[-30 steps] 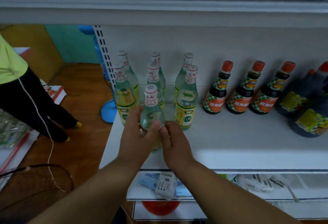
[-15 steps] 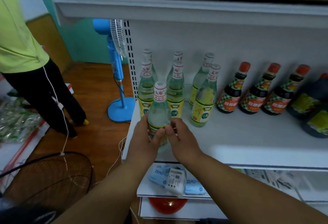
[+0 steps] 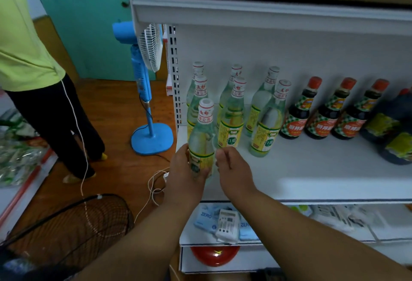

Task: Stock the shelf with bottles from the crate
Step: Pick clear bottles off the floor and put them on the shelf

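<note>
My left hand (image 3: 186,172) grips a clear bottle (image 3: 201,140) with a white cap and a yellow-green label, upright at the front left of the white shelf (image 3: 312,176). Just right of that bottle, my right hand (image 3: 233,167) has its fingers curled; whether they touch the glass I cannot tell. Behind stand several matching clear bottles (image 3: 231,120) in rows. Three dark sauce bottles (image 3: 321,113) with red caps stand to their right. The crate is out of sight.
A blue standing fan (image 3: 145,84) stands on the wooden floor left of the shelf, cables trailing beside it. A person in a green shirt (image 3: 26,46) stands at far left. A dark mesh basket (image 3: 73,229) lies lower left. Large dark bottles (image 3: 394,133) sit at far right.
The view has swung left and down. The bottle in my left hand has turned so more of its label faces me, and my right hand has shifted slightly off it.
</note>
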{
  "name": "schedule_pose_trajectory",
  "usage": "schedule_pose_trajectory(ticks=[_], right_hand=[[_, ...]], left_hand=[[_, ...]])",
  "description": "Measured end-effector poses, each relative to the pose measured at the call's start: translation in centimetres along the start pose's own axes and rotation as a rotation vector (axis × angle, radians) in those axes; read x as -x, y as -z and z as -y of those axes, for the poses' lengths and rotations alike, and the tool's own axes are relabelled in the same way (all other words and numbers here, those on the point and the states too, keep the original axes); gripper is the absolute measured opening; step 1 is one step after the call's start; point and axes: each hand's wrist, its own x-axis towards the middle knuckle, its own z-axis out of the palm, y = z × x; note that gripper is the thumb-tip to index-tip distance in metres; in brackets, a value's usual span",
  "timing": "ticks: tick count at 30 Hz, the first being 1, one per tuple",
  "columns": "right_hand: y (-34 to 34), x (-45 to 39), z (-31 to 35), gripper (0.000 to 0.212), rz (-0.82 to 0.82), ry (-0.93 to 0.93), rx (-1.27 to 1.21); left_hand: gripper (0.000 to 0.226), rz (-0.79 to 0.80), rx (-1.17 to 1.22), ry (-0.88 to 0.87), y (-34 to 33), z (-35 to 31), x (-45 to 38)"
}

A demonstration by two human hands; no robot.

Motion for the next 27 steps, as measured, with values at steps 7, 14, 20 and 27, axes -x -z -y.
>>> schedule_pose_trajectory(ticks=[7,14,20,27], right_hand=[[-1.8,1.0,0.2,0.031,0.094,0.008,-0.015],[-1.6,1.2,0.8,0.040,0.116,-0.041,-0.056],[-0.6,1.4,0.9,0.040,0.181,-0.014,-0.073],[-0.9,0.9,0.7,0.030,0.226,-0.045,-0.094]], left_hand=[[0.070,-0.015,-0.046,-0.020,1.0,0.3,0.0],[0.034,-0.046,-0.004,0.032,1.0,-0.5,0.2],[0.052,-0.109,-0.044,0.082,0.1,0.7,0.4],[0.061,-0.132,-0.104,0.041,-0.2,1.8,0.6]])
